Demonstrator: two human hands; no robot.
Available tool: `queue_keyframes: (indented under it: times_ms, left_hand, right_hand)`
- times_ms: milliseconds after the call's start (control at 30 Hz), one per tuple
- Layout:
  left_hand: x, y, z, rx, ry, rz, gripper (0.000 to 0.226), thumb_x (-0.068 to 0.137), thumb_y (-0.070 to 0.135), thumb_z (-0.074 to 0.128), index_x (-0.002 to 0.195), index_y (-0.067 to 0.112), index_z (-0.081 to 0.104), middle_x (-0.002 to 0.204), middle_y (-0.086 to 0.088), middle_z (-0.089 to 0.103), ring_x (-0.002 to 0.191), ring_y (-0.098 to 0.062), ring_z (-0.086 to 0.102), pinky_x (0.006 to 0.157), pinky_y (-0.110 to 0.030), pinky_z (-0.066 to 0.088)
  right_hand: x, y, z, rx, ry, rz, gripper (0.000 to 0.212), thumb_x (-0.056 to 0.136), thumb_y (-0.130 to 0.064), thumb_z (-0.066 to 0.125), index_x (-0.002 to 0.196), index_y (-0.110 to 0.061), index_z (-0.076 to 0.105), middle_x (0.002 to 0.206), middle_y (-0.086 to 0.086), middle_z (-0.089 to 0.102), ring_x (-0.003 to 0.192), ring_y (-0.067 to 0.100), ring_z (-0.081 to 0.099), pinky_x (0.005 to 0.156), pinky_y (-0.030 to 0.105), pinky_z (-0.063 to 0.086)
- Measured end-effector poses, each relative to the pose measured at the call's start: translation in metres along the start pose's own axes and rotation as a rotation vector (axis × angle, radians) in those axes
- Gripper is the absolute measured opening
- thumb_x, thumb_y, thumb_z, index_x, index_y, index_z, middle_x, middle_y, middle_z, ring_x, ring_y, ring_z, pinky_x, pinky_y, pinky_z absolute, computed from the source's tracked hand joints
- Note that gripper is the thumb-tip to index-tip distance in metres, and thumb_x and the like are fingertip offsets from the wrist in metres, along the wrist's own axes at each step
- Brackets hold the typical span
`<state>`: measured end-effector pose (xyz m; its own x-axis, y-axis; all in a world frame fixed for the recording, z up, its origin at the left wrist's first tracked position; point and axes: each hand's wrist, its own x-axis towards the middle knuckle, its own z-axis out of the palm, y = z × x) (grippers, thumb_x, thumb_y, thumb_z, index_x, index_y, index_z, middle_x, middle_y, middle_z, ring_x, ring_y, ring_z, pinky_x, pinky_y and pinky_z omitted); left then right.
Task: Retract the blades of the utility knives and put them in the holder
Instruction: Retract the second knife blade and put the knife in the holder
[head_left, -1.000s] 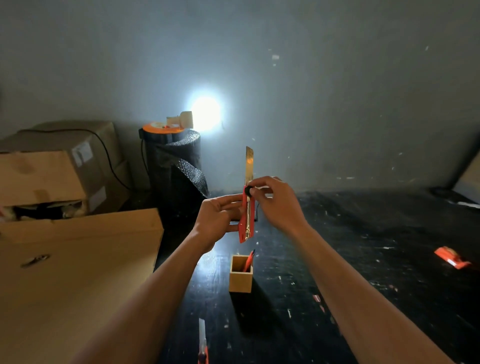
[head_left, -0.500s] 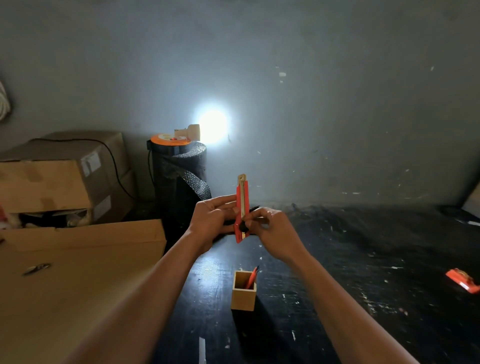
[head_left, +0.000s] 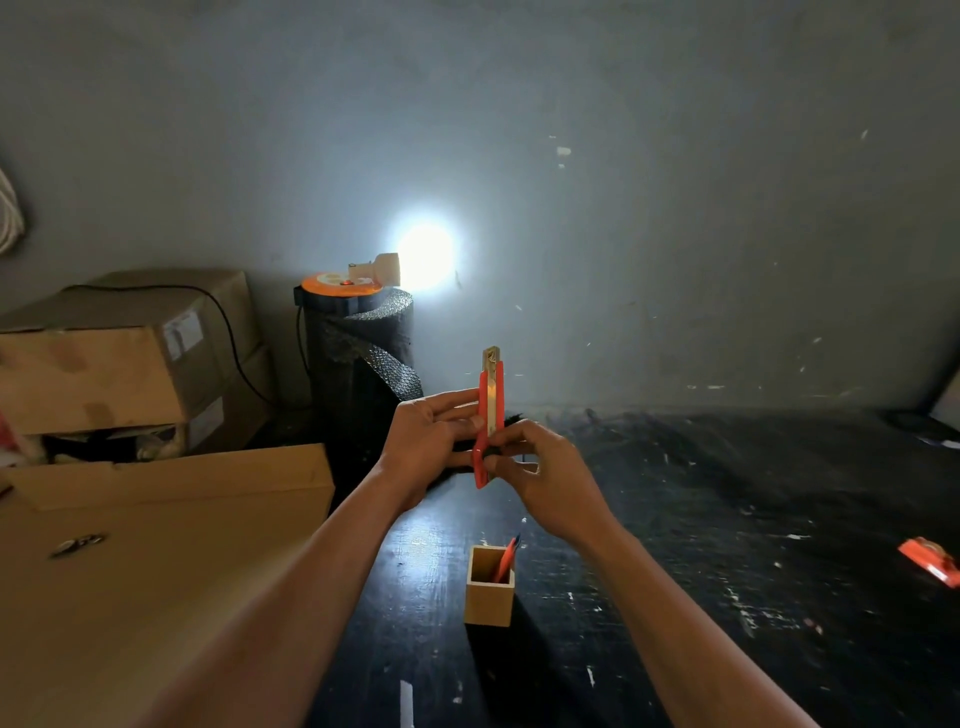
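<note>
Head view, both forearms raised above the wooden holder (head_left: 489, 584), left hand (head_left: 428, 449) pinching the upright orange utility knife (head_left: 488, 415), right hand (head_left: 545, 480) closed on its lower end, blade now almost wholly retracted compared with a second ago, another knife inside the holder.

Dim storeroom or workshop: stacked cardboard boxes (head_left: 130, 358), bubble-wrap roll (head_left: 363, 364), scuffed black table (head_left: 727, 519).

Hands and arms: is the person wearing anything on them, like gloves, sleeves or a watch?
Nothing shows. The left hand and right hand are bare, without gloves. Both forearms are uncovered to the picture's bottom edge: no sleeve, watch or band. Rings cannot be told in this dim light.
</note>
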<state>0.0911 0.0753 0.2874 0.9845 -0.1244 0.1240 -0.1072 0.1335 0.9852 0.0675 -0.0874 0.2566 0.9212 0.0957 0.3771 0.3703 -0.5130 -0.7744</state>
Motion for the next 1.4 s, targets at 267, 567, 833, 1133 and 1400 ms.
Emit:
queue_keyframes:
  times_ms: [267,567,833,1133,1400]
  left_hand:
    - [0.001,-0.001,0.004,0.011,0.001,0.010,0.033,0.094,-0.007,0.066,0.122,0.007,0.074,0.101,-0.011,0.083,0.082,-0.024,0.082,0.062,-0.034,0.065]
    - [-0.001,0.002,0.005,-0.001,-0.002,0.002,0.032,0.093,-0.009,0.066,0.120,0.006,0.074,0.101,-0.011,0.083,0.077,-0.021,0.082,0.060,-0.033,0.065]
    - [-0.003,0.001,0.005,0.003,-0.011,0.000,0.031,0.093,-0.009,0.065,0.116,0.009,0.076,0.094,-0.006,0.084,0.078,-0.021,0.082,0.059,-0.032,0.064]
    - [-0.002,0.001,0.003,0.008,-0.015,0.005,0.030,0.093,-0.008,0.066,0.113,0.012,0.076,0.096,-0.008,0.084,0.079,-0.022,0.082,0.059,-0.032,0.064]
    - [-0.001,-0.009,0.001,0.040,0.005,-0.003,0.032,0.093,-0.008,0.066,0.106,0.018,0.078,0.100,-0.008,0.084,0.085,-0.025,0.082,0.067,-0.036,0.067]
  right_hand:
    - [-0.004,0.002,-0.008,-0.001,-0.021,-0.031,0.021,0.092,-0.022,0.074,0.111,-0.030,0.070,0.106,-0.019,0.068,0.093,-0.005,0.064,0.079,0.006,0.045]
    - [-0.005,0.004,-0.009,0.020,-0.005,-0.012,0.022,0.089,-0.028,0.077,0.106,-0.037,0.067,0.099,-0.027,0.069,0.091,-0.005,0.068,0.077,0.007,0.045]
    - [-0.005,0.003,-0.007,0.023,-0.006,0.001,0.024,0.085,-0.030,0.081,0.103,-0.025,0.066,0.095,-0.021,0.070,0.087,-0.003,0.068,0.074,0.009,0.046]
    - [-0.005,0.004,-0.008,-0.004,-0.045,-0.024,0.021,0.095,-0.017,0.069,0.105,-0.035,0.066,0.095,-0.025,0.068,0.083,0.001,0.071,0.075,0.018,0.059]
    - [-0.006,0.012,0.001,0.056,-0.014,0.054,0.029,0.086,-0.044,0.076,0.107,-0.029,0.061,0.099,-0.016,0.072,0.091,0.011,0.073,0.083,0.039,0.064]
